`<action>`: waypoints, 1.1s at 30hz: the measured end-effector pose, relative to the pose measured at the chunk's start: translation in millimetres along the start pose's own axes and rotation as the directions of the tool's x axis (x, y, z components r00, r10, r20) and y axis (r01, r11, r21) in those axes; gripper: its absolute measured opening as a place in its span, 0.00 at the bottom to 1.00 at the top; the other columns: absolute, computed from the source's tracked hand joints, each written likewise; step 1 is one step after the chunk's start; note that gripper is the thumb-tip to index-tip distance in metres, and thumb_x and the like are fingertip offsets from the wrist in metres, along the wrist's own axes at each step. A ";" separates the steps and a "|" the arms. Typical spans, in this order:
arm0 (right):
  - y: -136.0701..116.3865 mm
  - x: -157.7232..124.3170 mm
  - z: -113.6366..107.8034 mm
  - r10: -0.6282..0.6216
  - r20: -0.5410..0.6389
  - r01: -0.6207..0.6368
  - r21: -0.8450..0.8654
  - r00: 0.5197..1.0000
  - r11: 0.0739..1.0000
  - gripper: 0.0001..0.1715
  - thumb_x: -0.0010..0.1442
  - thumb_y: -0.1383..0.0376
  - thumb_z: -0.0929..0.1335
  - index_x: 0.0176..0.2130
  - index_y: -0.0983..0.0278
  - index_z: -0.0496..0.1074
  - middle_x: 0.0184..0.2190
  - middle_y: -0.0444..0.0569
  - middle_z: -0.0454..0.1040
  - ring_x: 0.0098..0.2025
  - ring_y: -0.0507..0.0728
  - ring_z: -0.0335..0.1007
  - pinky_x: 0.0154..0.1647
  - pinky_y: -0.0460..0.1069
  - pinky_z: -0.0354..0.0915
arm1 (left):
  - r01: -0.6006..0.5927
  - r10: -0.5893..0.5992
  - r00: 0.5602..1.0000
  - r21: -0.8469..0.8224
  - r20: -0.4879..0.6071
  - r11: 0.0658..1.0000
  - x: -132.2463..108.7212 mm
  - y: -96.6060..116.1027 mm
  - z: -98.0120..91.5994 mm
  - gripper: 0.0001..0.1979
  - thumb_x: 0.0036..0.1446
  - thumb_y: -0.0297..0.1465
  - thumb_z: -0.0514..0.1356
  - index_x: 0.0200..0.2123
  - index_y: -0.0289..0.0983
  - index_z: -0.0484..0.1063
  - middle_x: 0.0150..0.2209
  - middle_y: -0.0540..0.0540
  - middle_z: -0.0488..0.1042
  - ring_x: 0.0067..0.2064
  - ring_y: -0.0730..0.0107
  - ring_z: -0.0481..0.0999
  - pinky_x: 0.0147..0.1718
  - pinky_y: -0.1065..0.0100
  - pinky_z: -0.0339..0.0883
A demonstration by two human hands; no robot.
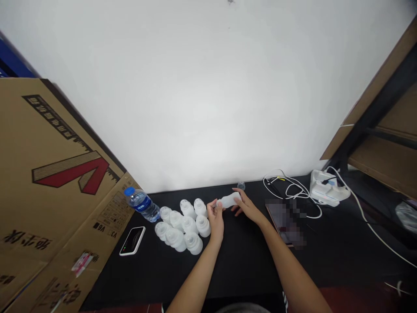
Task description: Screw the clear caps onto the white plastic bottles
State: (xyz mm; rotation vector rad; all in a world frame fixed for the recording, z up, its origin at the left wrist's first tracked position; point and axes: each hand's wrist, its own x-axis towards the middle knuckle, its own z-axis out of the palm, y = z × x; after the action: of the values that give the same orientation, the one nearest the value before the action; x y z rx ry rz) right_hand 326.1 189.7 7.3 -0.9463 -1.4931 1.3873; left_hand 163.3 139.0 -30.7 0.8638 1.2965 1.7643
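The left hand (215, 215) pinches one end of a white plastic bottle (230, 200), its grip pressed together, while the right hand (247, 206) wraps the other end, holding it sideways over the black surface (241, 261). A small clear cap (241, 186) sits just beyond, and a cluster of white bottles (185, 224) lies just beside the left hand.

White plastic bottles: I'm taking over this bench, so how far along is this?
Done: a cluster of white plastic bottles sits together on the black table. In hand: one more bottle, held by the left hand and right hand. Remaining: a small clear cap lies apart beyond it.
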 end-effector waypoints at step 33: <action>-4.0 2.9 -7.5 0.229 -0.028 -0.227 0.064 0.973 0.972 0.34 0.65 0.34 0.68 0.30 0.59 0.69 0.12 0.34 0.57 0.12 0.49 0.46 0.13 0.47 0.62 | -0.334 0.319 0.941 0.167 0.112 0.928 -18.0 16.4 3.5 0.19 0.67 0.49 0.66 0.50 0.42 0.76 0.56 0.38 0.74 0.59 0.52 0.77 0.61 0.52 0.71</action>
State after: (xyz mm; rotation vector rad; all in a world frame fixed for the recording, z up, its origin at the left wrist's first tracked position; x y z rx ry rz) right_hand 332.3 194.6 11.6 -1.1257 -1.3401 1.5618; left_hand 171.8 121.7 -15.5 1.3094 1.3343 1.8555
